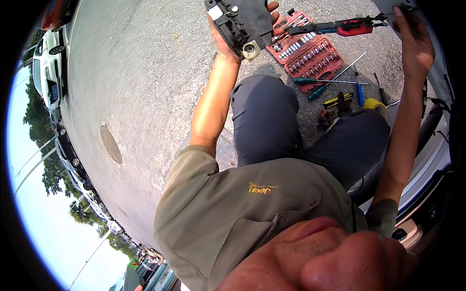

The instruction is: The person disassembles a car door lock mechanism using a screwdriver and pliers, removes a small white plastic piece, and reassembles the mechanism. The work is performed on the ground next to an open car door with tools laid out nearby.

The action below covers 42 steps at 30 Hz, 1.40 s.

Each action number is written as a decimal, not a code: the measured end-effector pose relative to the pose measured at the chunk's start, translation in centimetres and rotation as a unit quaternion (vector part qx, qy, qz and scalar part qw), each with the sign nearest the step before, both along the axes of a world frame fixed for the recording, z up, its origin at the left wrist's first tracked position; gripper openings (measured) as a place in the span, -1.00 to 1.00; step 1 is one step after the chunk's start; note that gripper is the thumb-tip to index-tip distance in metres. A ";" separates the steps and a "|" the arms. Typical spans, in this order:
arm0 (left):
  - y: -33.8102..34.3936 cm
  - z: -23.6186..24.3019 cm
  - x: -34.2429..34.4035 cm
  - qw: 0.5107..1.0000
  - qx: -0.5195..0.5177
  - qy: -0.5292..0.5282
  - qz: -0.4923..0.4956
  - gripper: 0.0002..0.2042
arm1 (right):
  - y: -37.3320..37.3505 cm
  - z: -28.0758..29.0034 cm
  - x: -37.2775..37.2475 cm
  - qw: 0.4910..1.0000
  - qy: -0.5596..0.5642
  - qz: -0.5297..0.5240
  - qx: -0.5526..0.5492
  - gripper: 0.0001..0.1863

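Housing of black moulded plastic, flat and boxy point(253, 24), is sitting at 12 o'clock, in the left hand point(224, 47). Left grip is closing round it: palm bearing on its 7–8 o'clock side, fingertips showing past its 3 o'clock edge. Round cream plastic fitting point(251, 49) is projecting from its 6 o'clock corner, near the wrist. Slim black strip with a red section point(320, 27) is running from beside the left fingertips toward the right hand point(415, 46) at 2 o'clock. Right fingers are meeting its far end; pinching or just touching, can't tell. Step in hand, my read: person is handling housing and strip together. Next move is probably calling for steady support at both ends. Red plastic socket case point(320, 70) is lying open at 1 o'clock.
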State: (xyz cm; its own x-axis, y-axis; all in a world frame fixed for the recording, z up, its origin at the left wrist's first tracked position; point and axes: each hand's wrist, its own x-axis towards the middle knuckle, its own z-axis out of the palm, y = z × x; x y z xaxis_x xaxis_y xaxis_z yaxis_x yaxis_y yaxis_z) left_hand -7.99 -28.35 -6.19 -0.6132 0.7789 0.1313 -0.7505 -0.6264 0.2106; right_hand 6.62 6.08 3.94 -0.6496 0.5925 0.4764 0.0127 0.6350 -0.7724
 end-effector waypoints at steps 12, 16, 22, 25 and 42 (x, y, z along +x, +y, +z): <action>-0.2 0.5 -0.5 1.000 -0.006 -0.014 0.011 -0.02 | 2.9 -1.1 0.1 0.998 -0.058 0.005 0.004 -0.63; -0.5 0.5 -0.4 1.000 -0.001 -0.020 0.010 -0.03 | 2.9 -0.9 0.0 0.999 -0.042 0.022 -0.016 -0.64; -1.1 1.1 -0.3 1.000 0.006 -0.025 0.003 -0.05 | 2.6 -1.2 -0.2 0.999 -0.016 0.024 -0.041 -0.64; -0.7 2.1 0.3 0.998 -0.045 -0.030 0.028 -0.10 | 3.1 -1.3 -0.1 0.999 -0.027 0.013 -0.034 -0.62; 3.1 2.3 -0.7 0.979 -0.192 0.073 0.015 -0.05 | -4.6 3.0 -0.2 0.990 0.115 0.040 -0.067 -0.81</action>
State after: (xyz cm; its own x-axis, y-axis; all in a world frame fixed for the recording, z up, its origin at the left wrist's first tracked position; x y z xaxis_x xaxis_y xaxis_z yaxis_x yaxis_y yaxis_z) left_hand -8.70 -25.29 -3.90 -0.6325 0.7705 -0.0795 -0.6774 -0.5005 0.5391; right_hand 6.45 1.48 6.91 -0.5805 0.6115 0.5377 -0.2187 0.5190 -0.8263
